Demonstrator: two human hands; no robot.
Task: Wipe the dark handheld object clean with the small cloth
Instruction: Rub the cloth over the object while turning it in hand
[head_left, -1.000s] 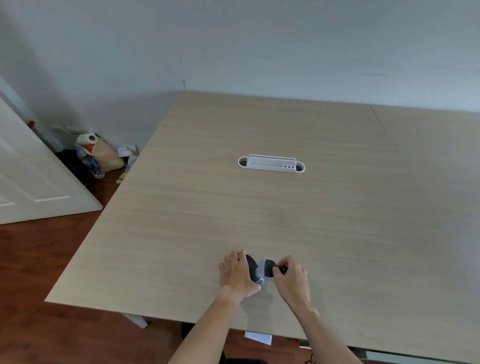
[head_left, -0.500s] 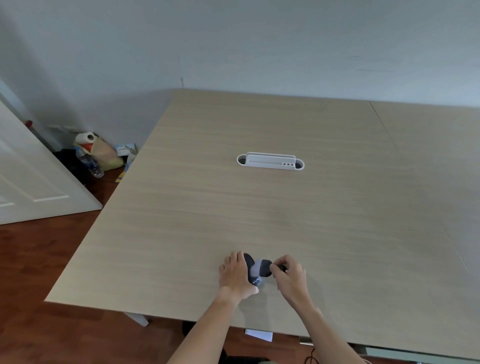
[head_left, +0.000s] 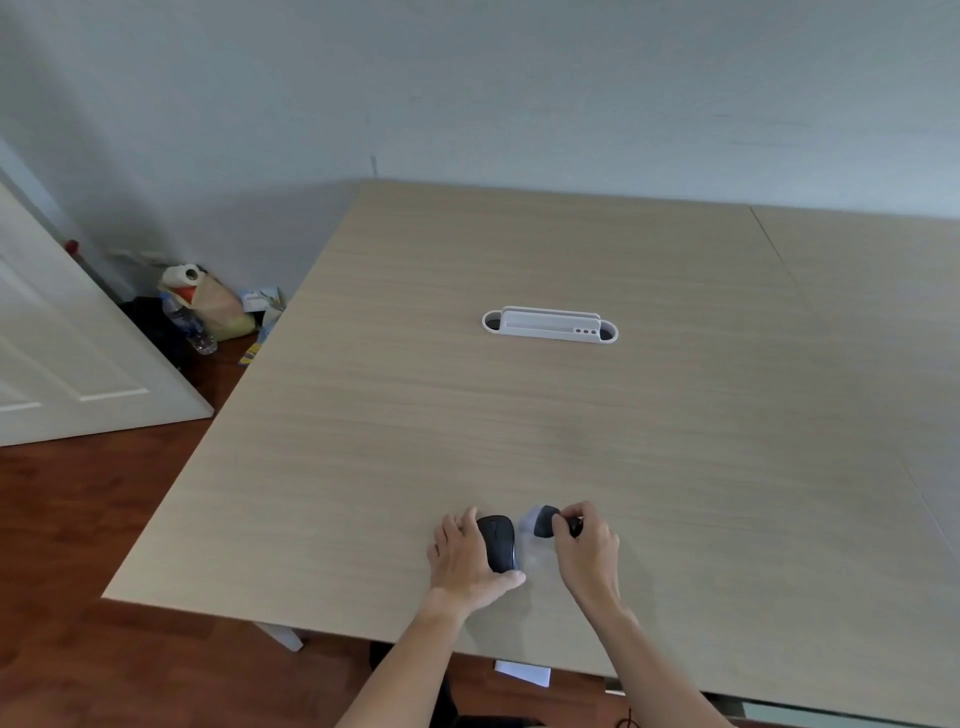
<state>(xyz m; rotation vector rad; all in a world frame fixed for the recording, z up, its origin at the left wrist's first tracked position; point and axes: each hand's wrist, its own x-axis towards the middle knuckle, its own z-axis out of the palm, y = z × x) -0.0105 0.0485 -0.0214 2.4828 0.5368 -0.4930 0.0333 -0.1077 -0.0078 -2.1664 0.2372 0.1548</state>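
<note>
1. The desk (head_left: 571, 415) is pale wood, its near edge close to the person; a seam runs across its right part.
2. One dark mouse (head_left: 497, 540) lies near that edge. The left hand (head_left: 465, 558) is wrapped around it, fingers on its far left side and thumb at its near end, clamped on it.
3. Just right of the mouse, with a small gap between, the right hand (head_left: 589, 545) pinches one small cloth (head_left: 540, 521), dark with a paler fold. The fingers are closed on it; the cloth looks clear of the mouse.
4. Whether the cloth touches the desk I cannot tell.
5. Well beyond the hands, mid-desk, sits one white tray (head_left: 549, 325), long and narrow, with a dark round hole at each end. Nothing lies between it and the hands.
6. Off the desk's left side, on the reddish wooden floor (head_left: 78, 545), a small heap stands in the corner: one plastic bottle (head_left: 189, 325), one paper roll (head_left: 182, 275), a yellowish bag (head_left: 223, 312) and some printed packets.
7. One white door (head_left: 57, 353) leans in at far left.
8. One white paper scrap (head_left: 522, 673) lies on the floor under the near edge.
</note>
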